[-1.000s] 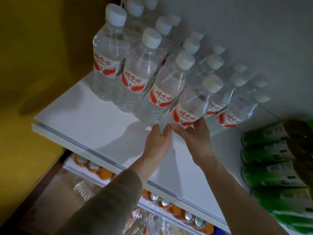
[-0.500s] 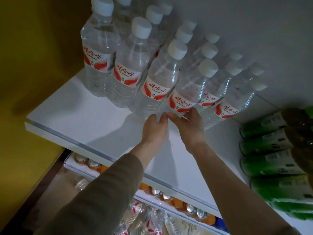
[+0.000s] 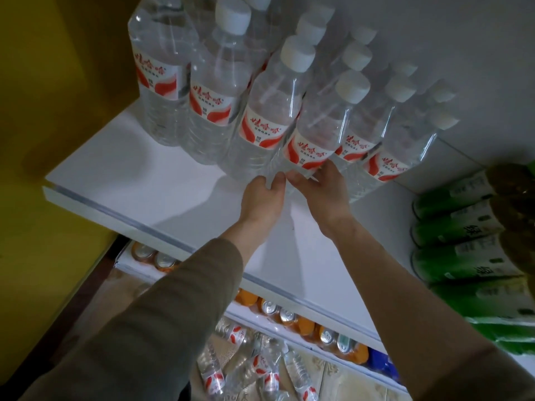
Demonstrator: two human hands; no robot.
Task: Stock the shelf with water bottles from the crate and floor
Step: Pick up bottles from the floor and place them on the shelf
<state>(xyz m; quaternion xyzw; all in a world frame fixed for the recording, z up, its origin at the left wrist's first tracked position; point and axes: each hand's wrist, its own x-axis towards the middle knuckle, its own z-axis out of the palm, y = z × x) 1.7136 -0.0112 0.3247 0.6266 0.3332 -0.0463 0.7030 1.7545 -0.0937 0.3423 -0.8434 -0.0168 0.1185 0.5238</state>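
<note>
Both hands are at the base of one water bottle in the front row on the white shelf. The left hand has its fingers curled against the bottle's lower left side. The right hand wraps the lower right side just under the red label. Together they cradle the bottle; neither is spread wide. Whether the bottle's base rests on the shelf cannot be told, as the hands cover it.

Stock on the shelf: rows of upright water bottles with white caps fill the back and the back left corner, reaching to the rear wall. The held bottle stands in line with the front row, touching its neighbours on both sides. The front part of the shelf, from that row to the front edge, is bare. Green bottles occupy the right end of the same shelf.

Remaining stock: loose water bottles on the floor lie in a heap below the shelf, several on their sides. The crate is not identifiable in this view. Orange cans sit on a lower shelf.

Assessment: the task appears well under way but unfinished. A good number of bottles are placed, shelf room remains at the front, and a pile on the floor awaits stocking.
</note>
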